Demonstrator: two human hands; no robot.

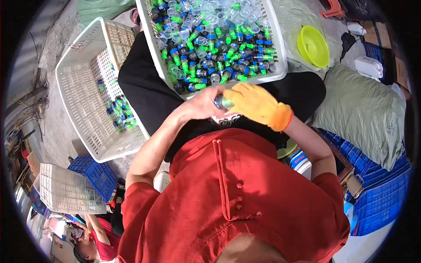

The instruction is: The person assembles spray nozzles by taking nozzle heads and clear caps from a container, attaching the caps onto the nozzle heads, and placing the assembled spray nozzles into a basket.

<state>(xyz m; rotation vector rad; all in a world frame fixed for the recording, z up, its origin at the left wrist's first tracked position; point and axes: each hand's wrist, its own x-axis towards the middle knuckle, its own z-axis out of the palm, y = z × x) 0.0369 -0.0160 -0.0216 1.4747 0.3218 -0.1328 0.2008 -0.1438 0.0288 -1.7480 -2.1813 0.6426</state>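
My bare left hand (204, 103) is closed around a small dark bottle (222, 101) with a blue band and a green end. My right hand (254, 105), in a yellow-orange knit glove, meets it at the green end, its fingers closed there. Both hands are above my lap, just in front of a white crate (283, 57) resting across my legs. Inside that crate lie many similar green-tipped bottles (228, 57), with clear plastic cups or caps (219, 15) heaped at the far side. My glove hides part of the held bottle.
On the left stands a second white crate (83, 118) holding fewer such bottles (120, 111). A yellow-green basin (312, 46) and a stuffed grey-green sack (364, 114) are on the right, near blue crates (381, 201). Another person (103, 236) is at lower left beside a pale crate (70, 188).
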